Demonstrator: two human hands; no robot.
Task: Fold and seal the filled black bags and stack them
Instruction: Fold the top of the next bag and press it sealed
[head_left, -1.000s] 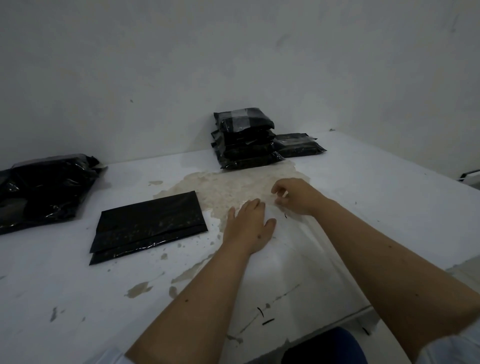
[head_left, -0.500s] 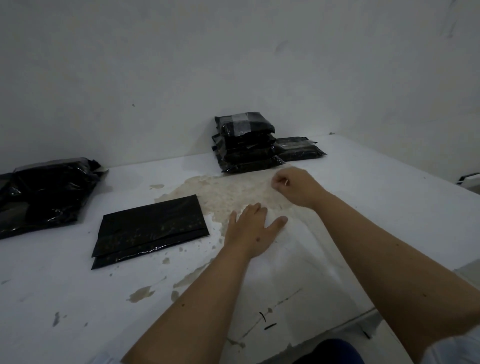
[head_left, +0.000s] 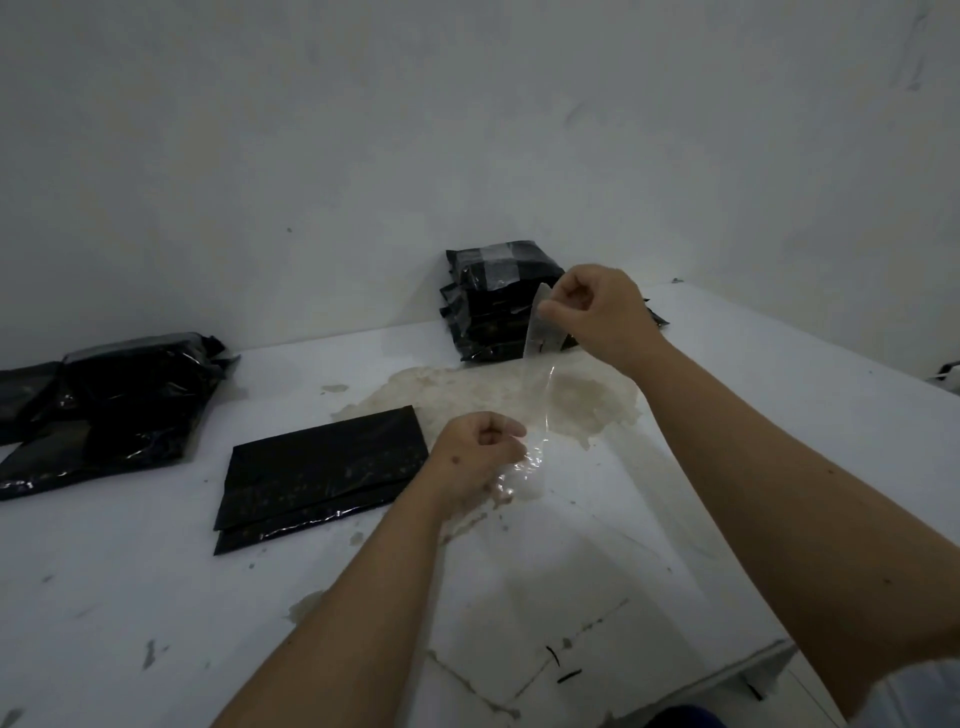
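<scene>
Both hands are holding a strip of clear tape (head_left: 537, 384) above the table (head_left: 753, 441). The right hand (head_left: 597, 317) is pinching the upper end; the left hand (head_left: 480, 454) is pinching the lower, crumpled end. The folded black bag (head_left: 317, 475) is lying flat just left of the left hand, unsealed as far as I can tell. The stack of sealed bags (head_left: 496, 301) is sitting against the wall, behind the right hand. To do it well: keep the strip taut, centre it across the flap edge, press down from the middle outward.
</scene>
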